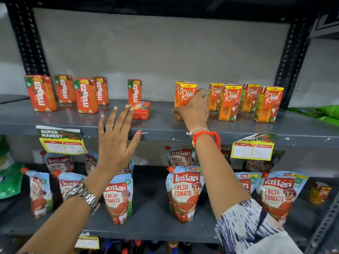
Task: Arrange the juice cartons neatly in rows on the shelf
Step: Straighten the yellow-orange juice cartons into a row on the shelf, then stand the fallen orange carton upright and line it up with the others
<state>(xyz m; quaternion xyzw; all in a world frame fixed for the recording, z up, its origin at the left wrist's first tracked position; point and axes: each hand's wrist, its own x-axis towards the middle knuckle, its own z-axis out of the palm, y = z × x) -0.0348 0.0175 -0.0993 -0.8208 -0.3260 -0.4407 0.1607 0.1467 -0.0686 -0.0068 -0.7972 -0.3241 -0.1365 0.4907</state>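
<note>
Several red Maaza cartons [40, 93] stand on the left of the grey shelf [165, 123]. One more stands near the middle [134, 92], with a fallen Maaza carton [142, 110] lying in front of it. Several orange Real litchi cartons [230, 102] stand on the right. My right hand [194, 109] grips the leftmost front Real carton [187, 92], which stands on the shelf with another close behind it. My left hand [115, 138] hovers with fingers spread, fingertips just left of the fallen carton, holding nothing.
Kissan tomato ketchup pouches [184, 193] fill the lower shelf. Price tags [61, 142] hang from the upper shelf's front edge. Black perforated uprights [291, 61] frame the shelf. Green packets [319, 111] lie at the far right.
</note>
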